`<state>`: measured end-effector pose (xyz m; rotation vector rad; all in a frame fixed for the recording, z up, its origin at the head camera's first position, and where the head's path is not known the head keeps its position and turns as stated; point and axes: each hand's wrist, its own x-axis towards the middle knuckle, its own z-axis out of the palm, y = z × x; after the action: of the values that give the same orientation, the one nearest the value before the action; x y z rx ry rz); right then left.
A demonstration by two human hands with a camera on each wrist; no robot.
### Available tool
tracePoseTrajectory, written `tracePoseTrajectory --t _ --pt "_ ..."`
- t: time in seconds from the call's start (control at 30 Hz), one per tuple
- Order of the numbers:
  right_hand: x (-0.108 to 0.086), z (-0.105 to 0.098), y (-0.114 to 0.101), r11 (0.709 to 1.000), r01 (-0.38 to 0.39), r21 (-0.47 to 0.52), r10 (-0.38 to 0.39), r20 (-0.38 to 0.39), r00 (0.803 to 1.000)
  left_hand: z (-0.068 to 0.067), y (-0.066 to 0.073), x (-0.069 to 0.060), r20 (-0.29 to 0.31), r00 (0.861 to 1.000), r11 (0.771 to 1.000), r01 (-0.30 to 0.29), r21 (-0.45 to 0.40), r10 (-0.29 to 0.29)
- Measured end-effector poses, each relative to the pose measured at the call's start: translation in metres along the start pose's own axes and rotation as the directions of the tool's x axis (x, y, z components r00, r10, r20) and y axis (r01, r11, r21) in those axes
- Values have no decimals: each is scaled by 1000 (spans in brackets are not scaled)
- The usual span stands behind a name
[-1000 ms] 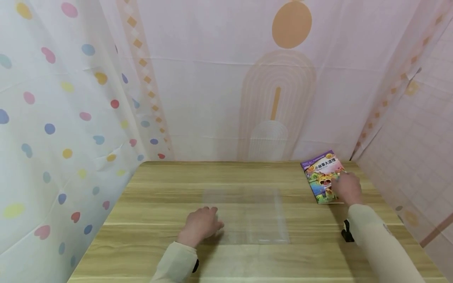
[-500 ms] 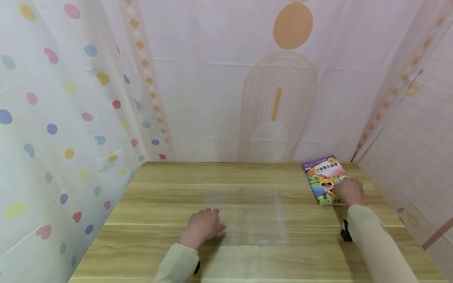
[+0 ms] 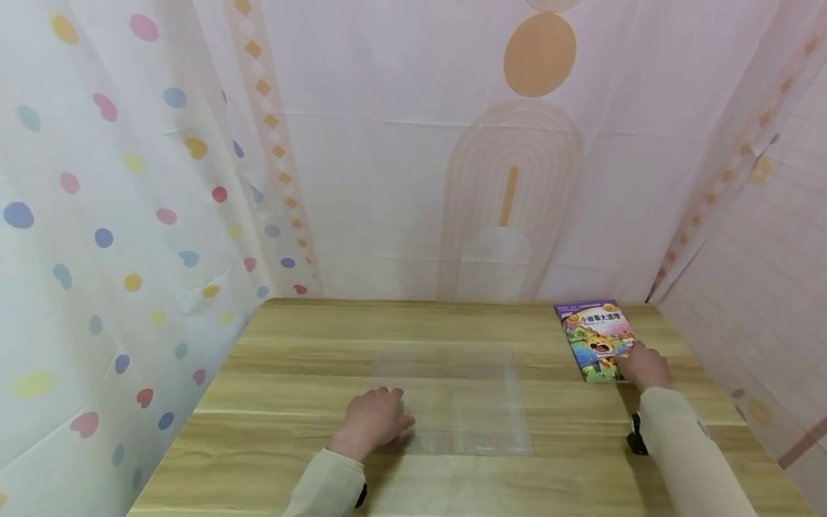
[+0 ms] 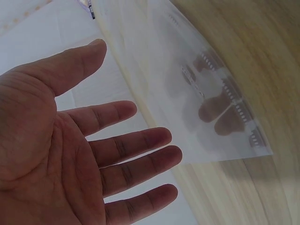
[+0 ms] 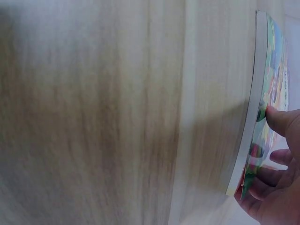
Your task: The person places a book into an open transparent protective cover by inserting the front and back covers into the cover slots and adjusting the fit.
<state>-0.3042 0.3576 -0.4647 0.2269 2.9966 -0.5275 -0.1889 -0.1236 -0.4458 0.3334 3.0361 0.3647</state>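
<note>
While my right hand (image 3: 646,366) pinches the book (image 3: 597,341) by its right edge at the desk's (image 3: 291,373) far right, my left hand (image 3: 373,420) is relaxed, gripping nothing, beside the clear plastic sleeve (image 3: 461,409). Should I have caught only the cover, I'd expect the pages to splay and slip.

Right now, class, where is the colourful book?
In the head view, the book is at the far right of the wooden table, close to the back curtain, with the right hand touching its right side.
</note>
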Motion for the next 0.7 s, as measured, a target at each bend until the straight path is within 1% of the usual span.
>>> tracePoseTrajectory --t 0.2,0.43,0.5,0.63,0.7 --pt "-1 -2 3 999 -13 32 12 44 999 0 0 0 -9 1000 1000 7 7 -7" --pt "0 -12 -4 999 -5 47 0 116 993 0 -1 1 -8 1000 1000 3 12 -3" --pt "-1 -16 -7 998 -21 63 11 152 988 1 -1 2 -9 1000 1000 1 14 -1" --pt "-4 -20 -10 989 -80 127 50 228 972 0 -1 2 -6 1000 1000 -1 16 1" --pt "-6 -20 -9 984 -96 148 56 254 966 0 0 2 -2 1000 1000 0 15 0"
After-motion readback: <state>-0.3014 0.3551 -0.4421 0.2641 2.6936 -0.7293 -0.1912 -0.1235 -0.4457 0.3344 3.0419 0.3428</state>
